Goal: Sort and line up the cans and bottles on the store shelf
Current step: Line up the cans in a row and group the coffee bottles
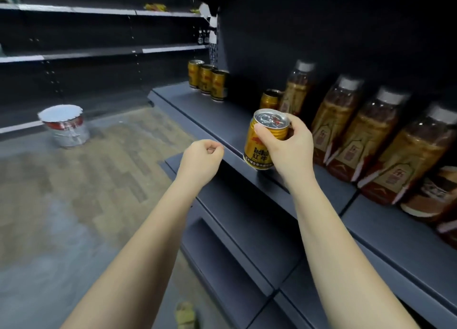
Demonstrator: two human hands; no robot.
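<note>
My right hand (289, 145) grips a gold Red Bull can (262, 140) near its top, just above the front edge of the dark shelf (197, 106). My left hand (202, 158) hovers left of it with its fingers curled and nothing in it. Three gold cans (207, 80) stand in a row at the shelf's far end. Another gold can (270, 100) stands beside the first of several brown tea bottles (296, 88) lined up along the back. More bottles (371, 133) run toward the right.
A lower shelf (237, 229) juts out beneath. On the wooden floor (99, 170) to the left stands a paint bucket (65, 126). Opposite, mostly bare shelves (99, 51) hold two small bottles (202, 37). Brown packages (435, 195) lie at the far right.
</note>
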